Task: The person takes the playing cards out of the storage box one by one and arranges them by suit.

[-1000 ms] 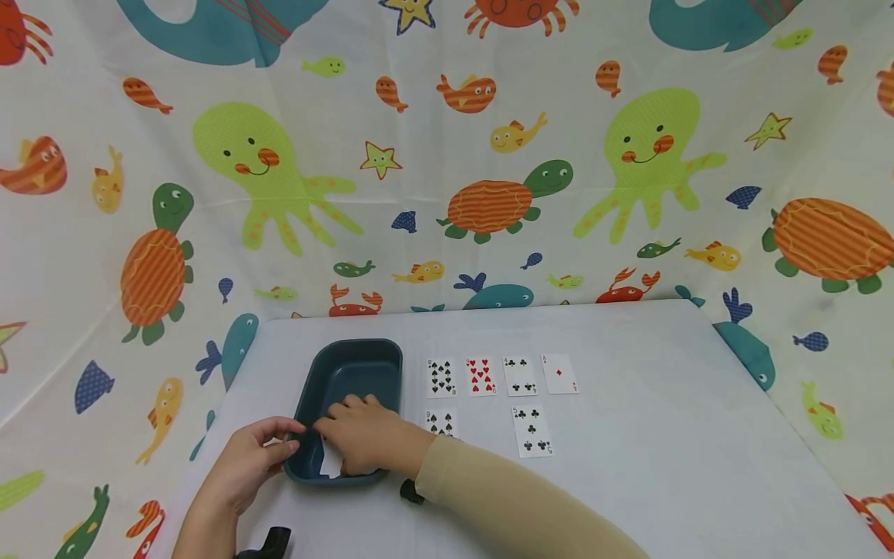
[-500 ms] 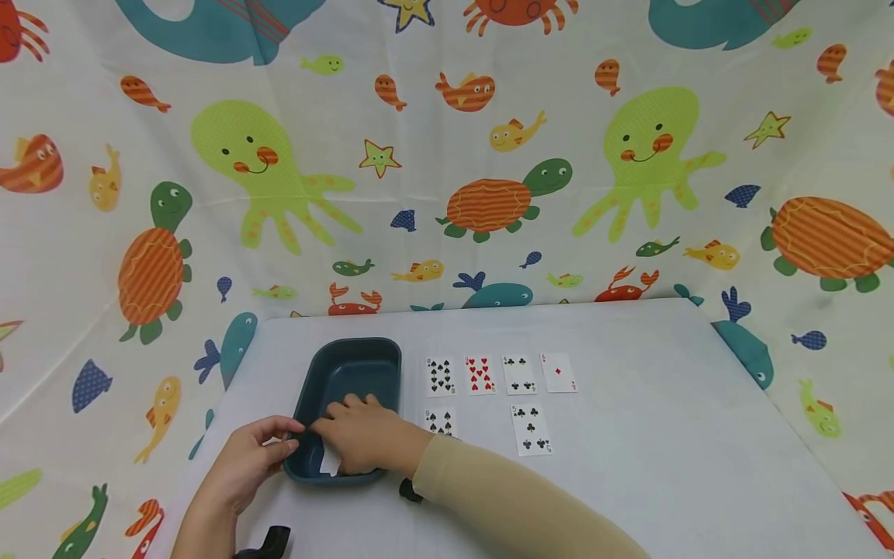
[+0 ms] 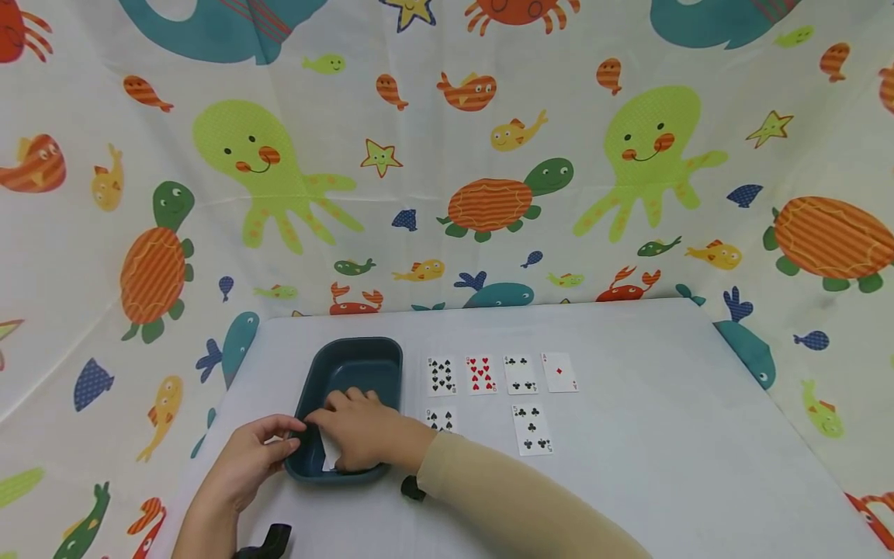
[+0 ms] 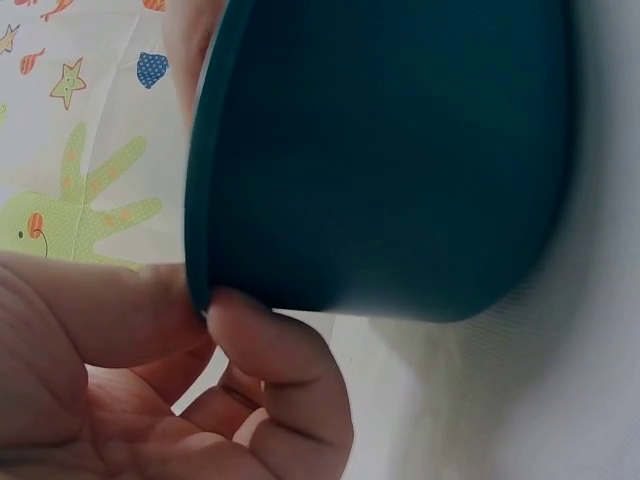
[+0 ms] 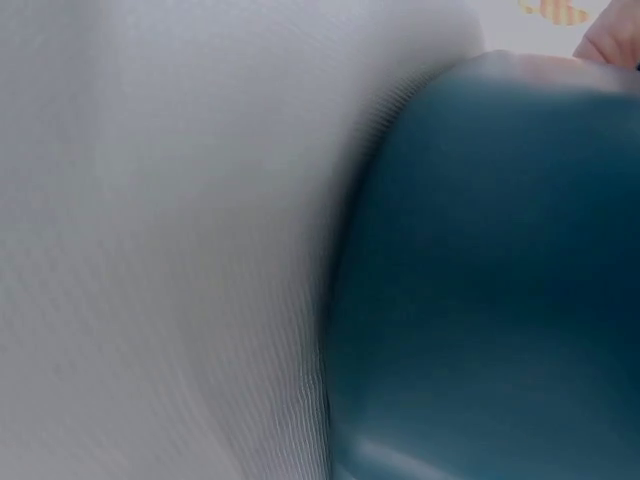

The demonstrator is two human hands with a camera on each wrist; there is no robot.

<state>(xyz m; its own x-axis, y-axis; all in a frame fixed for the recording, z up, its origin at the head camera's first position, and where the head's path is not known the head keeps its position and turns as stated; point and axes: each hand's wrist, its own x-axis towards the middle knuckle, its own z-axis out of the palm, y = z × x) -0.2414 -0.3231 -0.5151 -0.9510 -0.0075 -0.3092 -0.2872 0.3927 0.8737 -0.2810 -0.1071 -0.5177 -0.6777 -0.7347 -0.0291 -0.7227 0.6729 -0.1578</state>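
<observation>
In the head view a dark teal tray [image 3: 352,349] stands on the white table. My left hand [image 3: 244,462] pinches its near left rim between thumb and fingers; the left wrist view shows this pinch closely on the teal wall [image 4: 390,170]. My right hand [image 3: 363,431] reaches down inside the tray, palm down, over a white card-like piece [image 3: 329,454] that shows only in part. How its fingertips meet that piece is hidden under the hand. The right wrist view is mostly filled by the tray's outer wall [image 5: 480,260].
Right of the tray, playing cards lie face up in two rows, among them the ace of diamonds [image 3: 559,373] and five of clubs [image 3: 532,430]. The right forearm partly covers a spade card [image 3: 441,419]. A sea-animal cloth [image 3: 419,155] hangs behind the table.
My right hand has shifted slightly up and to the left inside the tray, and the white piece beneath it has moved slightly. The left hand keeps its hold on the rim.
</observation>
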